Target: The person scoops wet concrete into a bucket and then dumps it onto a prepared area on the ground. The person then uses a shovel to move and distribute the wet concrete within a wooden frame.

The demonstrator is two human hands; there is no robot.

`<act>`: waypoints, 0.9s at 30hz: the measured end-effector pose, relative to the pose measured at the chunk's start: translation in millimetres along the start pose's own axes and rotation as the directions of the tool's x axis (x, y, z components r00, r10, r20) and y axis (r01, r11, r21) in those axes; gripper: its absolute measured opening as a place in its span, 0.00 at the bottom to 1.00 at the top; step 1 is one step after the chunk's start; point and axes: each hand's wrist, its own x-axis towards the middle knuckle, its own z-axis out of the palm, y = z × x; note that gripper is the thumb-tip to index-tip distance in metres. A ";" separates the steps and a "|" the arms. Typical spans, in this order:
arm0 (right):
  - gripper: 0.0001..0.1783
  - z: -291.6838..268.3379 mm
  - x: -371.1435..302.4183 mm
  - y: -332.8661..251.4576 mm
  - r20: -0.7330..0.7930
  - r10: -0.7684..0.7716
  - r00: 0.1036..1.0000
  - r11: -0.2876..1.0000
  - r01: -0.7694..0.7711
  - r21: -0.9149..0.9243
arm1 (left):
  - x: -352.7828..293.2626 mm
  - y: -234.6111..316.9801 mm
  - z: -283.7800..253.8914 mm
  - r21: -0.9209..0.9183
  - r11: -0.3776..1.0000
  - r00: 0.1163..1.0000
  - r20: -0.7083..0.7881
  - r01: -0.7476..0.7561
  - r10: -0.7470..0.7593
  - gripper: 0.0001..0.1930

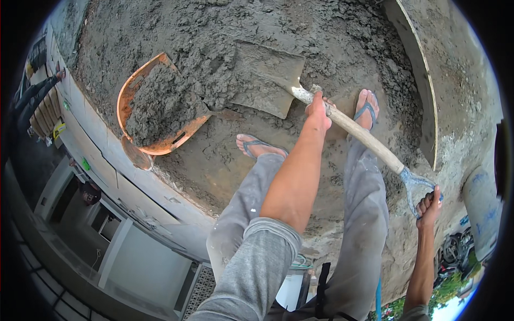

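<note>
My left hand (319, 111) is wrapped round the lower end of the wooden shaft of a shovel (367, 138). At the right, my right hand (429, 206) grips the shovel's blue-grey D-handle. The wide metal shovel blade (270, 79), smeared with grey mix, lies against the heap of wet mortar (209, 53). To its left sits an orange tub (126, 101) holding a mound of the same mortar. The tub's near rim has a slot in it. Part of the blade's edge is hidden under the mortar.
My feet in flip-flops (261, 145) stand on the wet ground beside the mortar. A board (423, 80) edges the heap at right. Along the left runs a ledge (128, 179); two people (90, 192) (40, 88) are beyond it. A pale cylinder (482, 206) lies far right.
</note>
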 end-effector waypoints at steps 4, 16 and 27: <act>0.22 30.4 -63.9 -40.0 -0.136 -0.066 0.988 0.997 0.059 -0.048 | -6.6 10.8 12.3 -0.020 0.996 0.986 0.146 0.087 -0.083 0.12; 0.10 9.9 -54.1 -24.2 0.211 0.105 0.972 0.991 -0.119 0.058 | -102.7 98.0 -30.8 -0.092 0.990 0.980 0.161 -0.106 0.120 0.11; 0.14 96.7 -186.1 -36.0 0.825 -0.528 -0.201 0.201 0.915 0.351 | -239.3 244.2 -95.0 -0.334 0.899 0.811 0.416 -0.285 0.412 0.14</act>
